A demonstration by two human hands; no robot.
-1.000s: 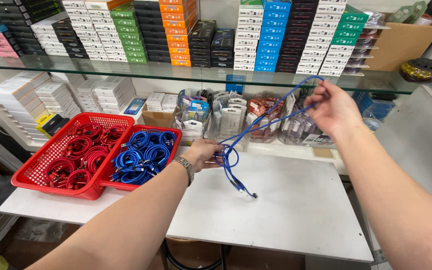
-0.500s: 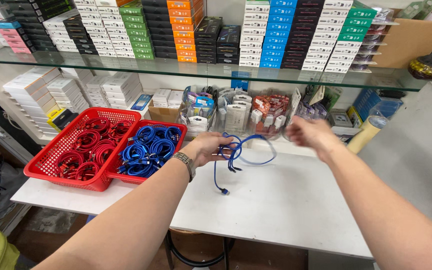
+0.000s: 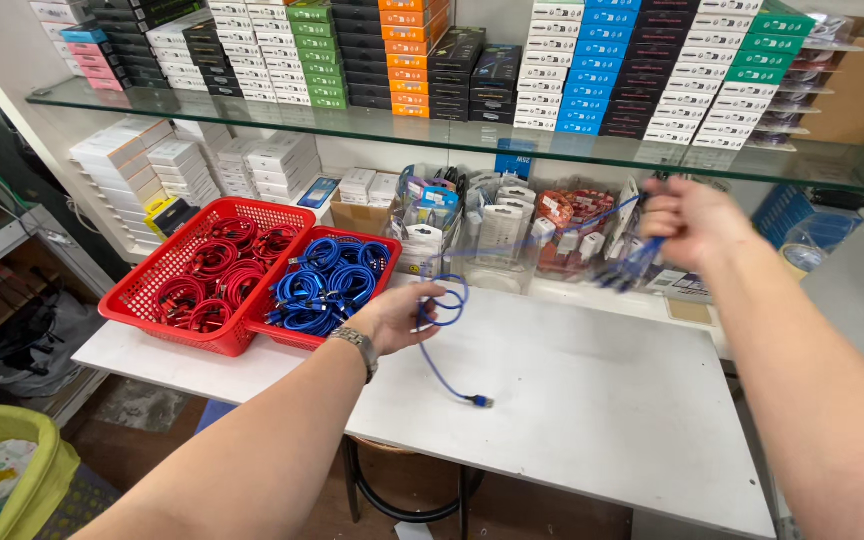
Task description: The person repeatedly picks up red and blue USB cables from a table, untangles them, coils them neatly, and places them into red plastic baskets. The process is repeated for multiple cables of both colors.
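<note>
Left hand [image 3: 402, 315] closed around small coiled loops of thin blue braided cable [image 3: 445, 303] above white tabletop [image 3: 592, 400], plug end trailing onto surface; right hand [image 3: 687, 222], blurred, raised and gripping the cable's far stretch; blue cable coils in red plastic basket [image 3: 324, 283] nearby.

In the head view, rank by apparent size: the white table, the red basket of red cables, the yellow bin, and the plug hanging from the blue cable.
1. White table
2. Red basket
3. Yellow bin, though cropped and nearer the camera, so unsure against the basket
4. Plug
</note>
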